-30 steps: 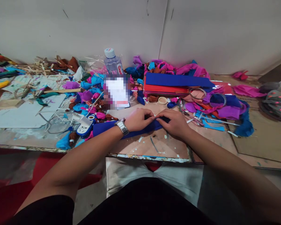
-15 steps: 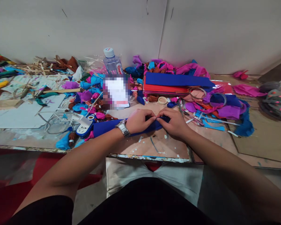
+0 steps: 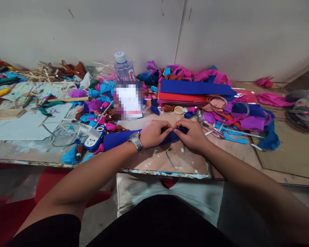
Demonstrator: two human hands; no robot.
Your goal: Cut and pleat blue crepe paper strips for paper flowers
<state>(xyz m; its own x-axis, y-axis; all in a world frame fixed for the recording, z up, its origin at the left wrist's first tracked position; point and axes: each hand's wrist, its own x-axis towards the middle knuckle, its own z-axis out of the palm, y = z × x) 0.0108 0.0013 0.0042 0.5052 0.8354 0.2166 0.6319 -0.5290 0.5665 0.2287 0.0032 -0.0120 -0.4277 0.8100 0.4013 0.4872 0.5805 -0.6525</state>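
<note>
A long dark blue strip [image 3: 120,139] lies along the front part of the table, running from beside the white and blue power socket [image 3: 93,139] to under my hands. My left hand [image 3: 154,133], with a metal watch at the wrist, pinches the strip between thumb and fingers. Close against it, my right hand [image 3: 189,133] pinches the strip's right part, which looks gathered there. The thumbs nearly meet, and the fingers hide part of the strip.
Behind my hands are a lit phone [image 3: 129,99], a bottle [image 3: 125,70] and a tape roll [image 3: 179,109]. Colourful bundles [image 3: 94,104] lie at the left. Blue and red sheets [image 3: 195,87], scissors [image 3: 213,129] and scraps lie at the right. The table's front edge [image 3: 164,174] is near me.
</note>
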